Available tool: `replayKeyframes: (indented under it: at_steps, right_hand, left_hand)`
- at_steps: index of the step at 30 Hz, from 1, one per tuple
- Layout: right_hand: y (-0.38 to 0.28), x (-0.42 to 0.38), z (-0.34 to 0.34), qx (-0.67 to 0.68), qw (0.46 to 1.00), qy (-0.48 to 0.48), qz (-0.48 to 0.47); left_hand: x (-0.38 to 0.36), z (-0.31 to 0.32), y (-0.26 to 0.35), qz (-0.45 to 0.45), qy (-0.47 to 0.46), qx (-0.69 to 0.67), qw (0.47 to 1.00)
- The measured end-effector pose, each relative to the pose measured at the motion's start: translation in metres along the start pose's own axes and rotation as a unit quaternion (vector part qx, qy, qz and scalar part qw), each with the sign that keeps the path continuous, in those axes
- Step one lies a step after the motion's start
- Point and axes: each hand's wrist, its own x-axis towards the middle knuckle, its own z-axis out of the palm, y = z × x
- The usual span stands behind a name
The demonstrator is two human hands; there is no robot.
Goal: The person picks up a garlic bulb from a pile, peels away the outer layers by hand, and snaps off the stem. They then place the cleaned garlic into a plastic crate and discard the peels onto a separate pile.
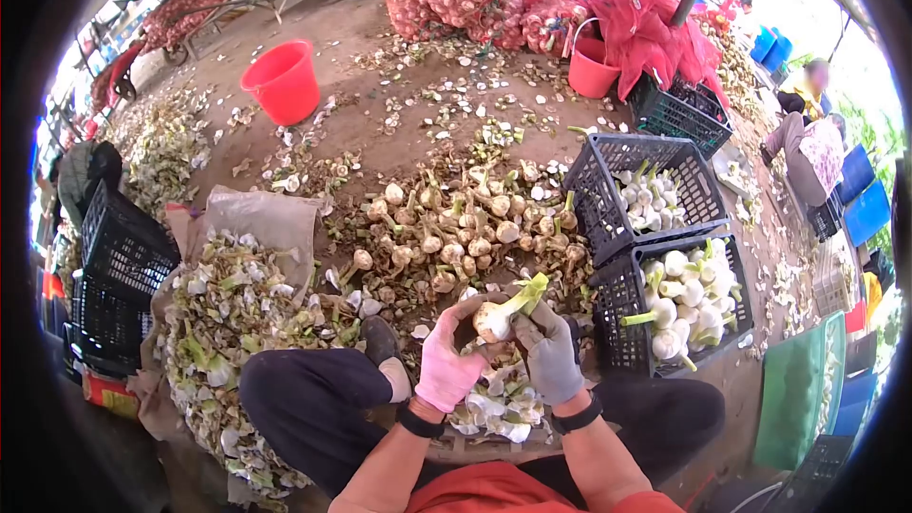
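Between my two gloved hands is a garlic bulb (492,322), its green stem pointing up to the right. My left hand (450,361), in a pink glove with soiled fingertips, is closed on the bulb's left side. In a grey glove, my right hand (553,357) pinches it on the right, near the base of the stem. Peeled skins (503,412) lie below the hands, between my legs. Ahead of them is a heap of unpeeled garlic bulbs (456,237). White peeled bulbs (692,299) fill the near black crate (622,323) at my right.
A second black crate (594,199) with white bulbs stands behind the first. Skins (228,351) are piled on my left beside stacked crates (123,247). Two red buckets (285,85) (594,71) and net sacks of garlic (446,0) stand farther off. People (817,157) sit at right.
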Motion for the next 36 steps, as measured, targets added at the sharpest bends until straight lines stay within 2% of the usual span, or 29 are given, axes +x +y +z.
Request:
replayKeyframes:
  at_steps: [2, 4, 5, 8, 9, 11, 13, 14, 16, 17, 18, 20, 21, 22, 23, 24, 26, 28, 30, 32, 34, 36]
  right_hand:
    - [0.011, -0.002, 0.002, -0.099, 0.992, 0.080, -0.022]
    - [0.010, -0.004, 0.004, -0.124, 0.987, 0.095, -0.028]
    - [0.009, -0.005, 0.005, -0.149, 0.982, 0.110, -0.034]
    - [0.003, -0.003, -0.004, -0.211, 0.973, 0.074, -0.054]
    - [0.004, -0.003, -0.001, -0.155, 0.982, 0.088, -0.054]
    - [0.005, -0.002, -0.006, -0.173, 0.980, 0.085, -0.047]
    - [0.003, -0.002, -0.008, -0.188, 0.978, 0.080, -0.041]
    - [0.001, -0.003, -0.008, -0.207, 0.975, 0.072, -0.037]
    - [-0.002, -0.004, -0.010, -0.225, 0.972, 0.062, -0.030]
    - [-0.004, -0.005, -0.014, -0.161, 0.987, 0.021, 0.004]
    - [-0.005, -0.005, -0.017, -0.096, 0.995, -0.018, 0.038]
    - [-0.011, -0.005, -0.019, -0.065, 0.996, -0.009, 0.057]
    - [-0.014, -0.005, -0.019, -0.035, 0.997, -0.001, 0.074]
    - [-0.016, -0.006, -0.018, -0.036, 0.997, -0.001, 0.074]
    - [-0.018, -0.006, -0.017, -0.058, 0.996, 0.017, 0.059]
    - [-0.018, -0.006, -0.016, -0.079, 0.995, 0.037, 0.044]
    - [-0.010, -0.007, -0.017, -0.102, 0.993, 0.041, 0.036]
    - [-0.002, -0.005, -0.017, -0.126, 0.991, 0.041, 0.026]
    - [0.005, -0.005, -0.019, -0.167, 0.986, 0.005, 0.022]
    - [0.010, -0.005, -0.021, -0.126, 0.990, 0.022, 0.053]
    - [0.012, 0.001, -0.025, 0.035, 0.988, 0.066, 0.135]
    - [0.031, 0.005, -0.031, 0.065, 0.986, 0.094, 0.124]
  left_hand:
    - [0.000, -0.003, 0.003, -0.026, -0.018, -0.040, 0.999]
    - [-0.001, -0.003, 0.010, -0.088, -0.042, -0.127, 0.987]
    - [-0.003, -0.005, 0.007, -0.090, -0.040, -0.126, 0.987]
    - [-0.006, -0.011, -0.010, -0.110, -0.055, -0.168, 0.978]
    - [-0.006, -0.013, -0.014, -0.126, -0.070, -0.185, 0.972]
    - [-0.007, -0.013, -0.015, -0.141, -0.083, -0.205, 0.965]
    - [-0.005, -0.009, -0.010, -0.189, -0.091, -0.317, 0.925]
    - [-0.002, -0.010, -0.007, -0.190, -0.090, -0.317, 0.925]
    - [0.002, -0.015, -0.002, -0.298, -0.076, -0.401, 0.863]
    - [0.005, -0.025, -0.008, -0.325, -0.136, -0.460, 0.815]
    - [0.005, -0.027, -0.013, -0.325, -0.135, -0.460, 0.815]
    - [0.007, -0.030, -0.017, -0.378, -0.131, -0.398, 0.825]
    - [0.010, -0.033, -0.017, -0.387, -0.120, -0.303, 0.863]
    - [0.010, -0.031, -0.015, -0.387, -0.120, -0.303, 0.863]
    - [0.011, -0.027, -0.011, -0.254, -0.057, -0.196, 0.945]
    - [0.011, -0.024, -0.006, -0.111, 0.006, -0.081, 0.990]
    - [0.011, -0.018, -0.002, -0.086, 0.016, -0.108, 0.990]
    - [0.010, -0.014, -0.007, 0.015, -0.024, 0.141, 0.990]
    - [0.013, -0.016, -0.002, 0.001, -0.005, 0.186, 0.982]
    - [0.016, -0.018, -0.001, -0.112, 0.034, 0.059, 0.991]
    - [0.015, -0.020, 0.001, -0.129, 0.039, 0.022, 0.991]
    - [0.012, -0.022, -0.001, -0.127, 0.066, -0.084, 0.986]
